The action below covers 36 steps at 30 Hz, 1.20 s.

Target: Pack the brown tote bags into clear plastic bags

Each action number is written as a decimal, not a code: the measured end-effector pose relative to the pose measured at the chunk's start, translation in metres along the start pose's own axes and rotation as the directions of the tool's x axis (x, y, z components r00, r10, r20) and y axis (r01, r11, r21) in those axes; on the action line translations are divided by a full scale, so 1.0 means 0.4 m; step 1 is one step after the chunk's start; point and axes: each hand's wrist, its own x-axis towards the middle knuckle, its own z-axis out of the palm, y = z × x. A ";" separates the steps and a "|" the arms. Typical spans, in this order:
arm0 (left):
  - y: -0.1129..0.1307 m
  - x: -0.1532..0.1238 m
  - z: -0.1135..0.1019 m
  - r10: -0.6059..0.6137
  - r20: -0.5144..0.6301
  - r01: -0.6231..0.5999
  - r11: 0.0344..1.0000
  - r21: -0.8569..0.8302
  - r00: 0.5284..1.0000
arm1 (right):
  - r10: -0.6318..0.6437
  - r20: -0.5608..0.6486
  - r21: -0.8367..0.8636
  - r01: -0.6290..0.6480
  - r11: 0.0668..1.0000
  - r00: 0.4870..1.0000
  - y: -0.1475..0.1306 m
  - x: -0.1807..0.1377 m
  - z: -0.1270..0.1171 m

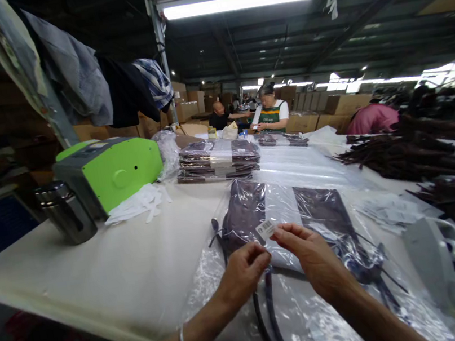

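Note:
My right hand (308,252) pinches a small white barcode label (265,230) between thumb and fingertips. Just left of it, my left hand (243,273) is closed, thumb against fingers; whether anything is between them is hidden. Both hands hover over a folded dark brown garment (320,205) inside a clear plastic bag (211,287). A pale strip (281,202) runs down the garment's middle. Dark cords (271,312) from it lie under the plastic towards me.
Behind lies a stack of bagged garments (217,160). On the left stand a green-and-grey machine (120,169), white gloves (136,204) and a steel flask (66,211). A grey device (446,257) and dark fabric pieces (404,152) are at right. Co-workers (272,112) are farther back.

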 end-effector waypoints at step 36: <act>-0.140 0.058 -0.051 0.164 0.221 -0.266 0.763 0.589 0.961 | -0.296 0.159 -0.784 0.302 0.541 0.942 -0.037 0.447 -0.098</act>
